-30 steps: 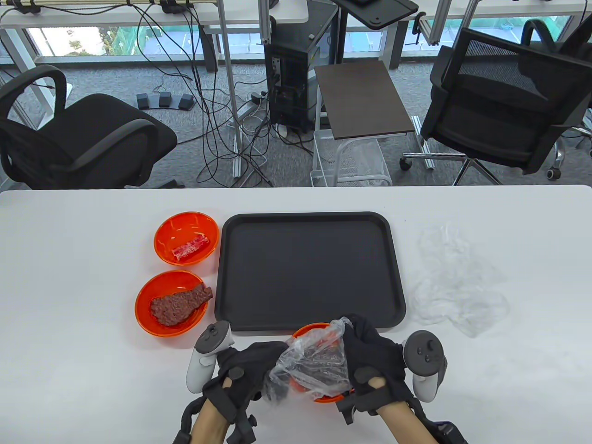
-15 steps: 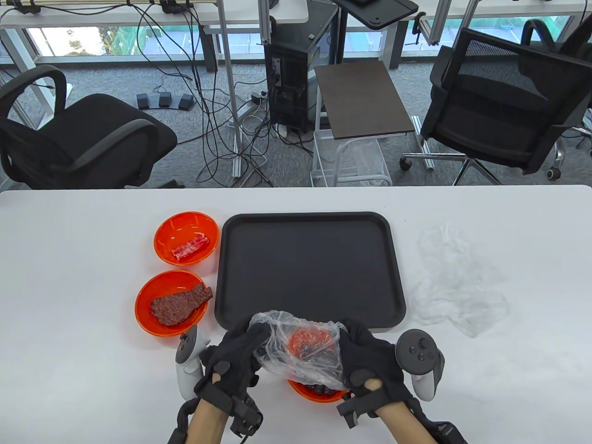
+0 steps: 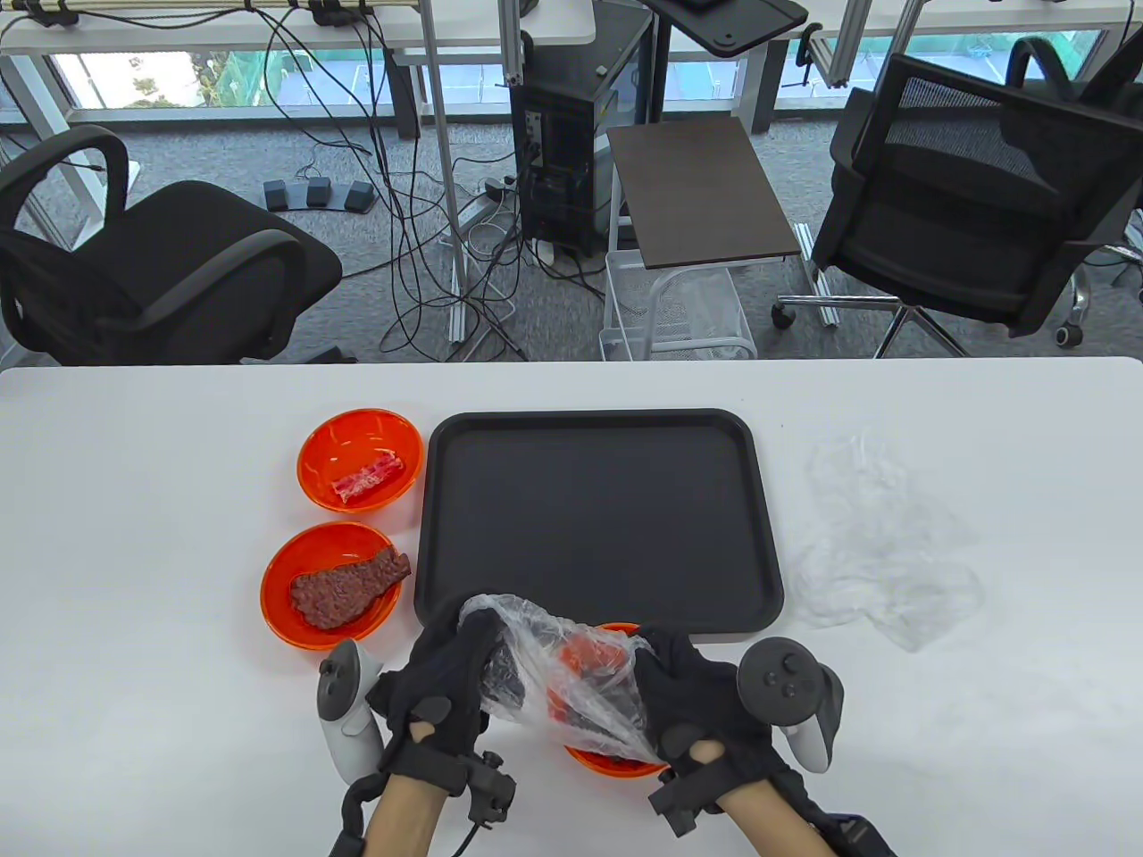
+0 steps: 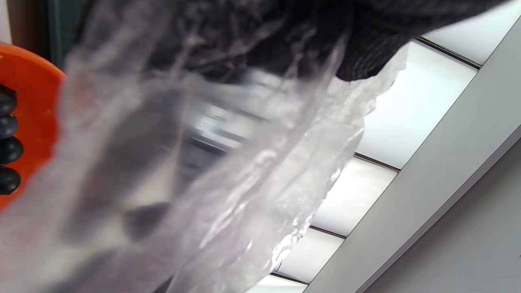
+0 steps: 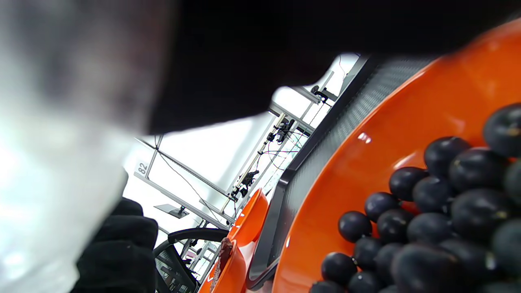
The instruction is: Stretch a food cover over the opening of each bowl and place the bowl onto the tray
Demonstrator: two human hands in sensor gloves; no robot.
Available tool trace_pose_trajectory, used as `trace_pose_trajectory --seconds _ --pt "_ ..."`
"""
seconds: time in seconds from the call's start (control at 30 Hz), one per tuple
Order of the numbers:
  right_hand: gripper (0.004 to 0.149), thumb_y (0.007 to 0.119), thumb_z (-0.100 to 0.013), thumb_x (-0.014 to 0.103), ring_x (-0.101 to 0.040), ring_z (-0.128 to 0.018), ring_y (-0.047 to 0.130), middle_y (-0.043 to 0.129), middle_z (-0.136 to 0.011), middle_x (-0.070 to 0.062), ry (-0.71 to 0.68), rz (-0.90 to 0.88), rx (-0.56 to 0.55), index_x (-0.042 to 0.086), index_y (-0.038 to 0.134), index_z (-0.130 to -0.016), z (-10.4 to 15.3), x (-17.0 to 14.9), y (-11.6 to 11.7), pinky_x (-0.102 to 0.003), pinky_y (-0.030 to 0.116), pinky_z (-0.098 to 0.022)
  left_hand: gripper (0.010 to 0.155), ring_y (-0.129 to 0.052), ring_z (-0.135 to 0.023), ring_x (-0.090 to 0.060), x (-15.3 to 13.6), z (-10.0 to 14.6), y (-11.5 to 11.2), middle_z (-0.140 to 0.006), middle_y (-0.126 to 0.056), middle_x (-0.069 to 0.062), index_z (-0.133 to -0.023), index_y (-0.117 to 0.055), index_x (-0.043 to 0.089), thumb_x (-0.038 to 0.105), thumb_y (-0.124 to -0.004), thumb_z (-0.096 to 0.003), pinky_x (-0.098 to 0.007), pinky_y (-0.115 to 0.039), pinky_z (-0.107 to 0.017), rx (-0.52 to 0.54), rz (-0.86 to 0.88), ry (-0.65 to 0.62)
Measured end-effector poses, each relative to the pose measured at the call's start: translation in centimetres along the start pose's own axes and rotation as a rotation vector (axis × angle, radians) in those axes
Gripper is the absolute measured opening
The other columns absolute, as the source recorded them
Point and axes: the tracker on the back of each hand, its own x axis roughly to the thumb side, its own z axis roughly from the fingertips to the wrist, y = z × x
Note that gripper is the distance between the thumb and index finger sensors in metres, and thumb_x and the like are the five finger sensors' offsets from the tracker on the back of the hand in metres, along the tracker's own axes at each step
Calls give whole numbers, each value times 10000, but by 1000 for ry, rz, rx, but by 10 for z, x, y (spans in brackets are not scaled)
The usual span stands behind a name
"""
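An orange bowl of dark grapes sits on the table just in front of the black tray. Both gloved hands hold a clear plastic food cover stretched above the bowl. My left hand grips its left edge, raised and pulled leftward. My right hand grips its right edge over the bowl's right rim. In the left wrist view the crumpled cover fills the frame beside the bowl's rim. The bowl's wall shows large in the right wrist view.
Two more orange bowls stand left of the tray: one with a red meat strip, one with a brown meat slab. Spare clear covers lie right of the tray. Chairs and cables are beyond the table's far edge.
My left hand rose from low beside the bowl and drew the cover's left edge up and leftward, opening it out. Both hands shifted slightly left; the bowl stayed put.
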Motion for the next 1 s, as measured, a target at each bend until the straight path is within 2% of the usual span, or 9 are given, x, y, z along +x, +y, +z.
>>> trace_pose_trajectory --seconds 0.27,0.57,0.7,0.83,1.0 --pt "482 779 -512 357 -19 60 1017 994 -327 51 1 20 11 29 804 -865 2 0 1 -204 900 138 426 -988 -262 -129 2 2 0 -425 -967 159 -923 -815 393 561 -824 -531 -347 -950 -235 45 -40 -20" --pt "483 781 -512 359 -13 56 1019 994 -328 51 -11 107 89 29 803 -864 3 3 14 -201 900 140 424 -1010 -330 -143 5 5 5 -483 -969 137 -925 -819 374 535 -844 -534 -371 -1019 -271 107 97 -110" --pt "484 781 -512 359 -13 56 1019 994 -329 52 -12 116 99 29 802 -865 4 4 16 -201 900 139 425 -1009 -306 -171 5 6 3 -489 -972 116 -927 -826 353 514 -858 -535 -360 -1017 -174 102 139 -101" --pt "485 780 -512 359 -13 57 1019 994 -329 51 -10 107 79 28 801 -865 4 3 13 -201 900 140 426 -997 -288 -188 4 7 2 -491 -971 111 -929 -824 355 514 -854 -535 -321 -951 -81 118 88 -58" --pt "485 779 -511 355 -17 59 1018 994 -328 44 -20 84 16 22 799 -863 4 3 5 -204 899 142 432 -977 -245 -196 7 7 -1 -479 -969 105 -927 -818 338 507 -849 -530 -314 -902 -37 164 -62 -13"
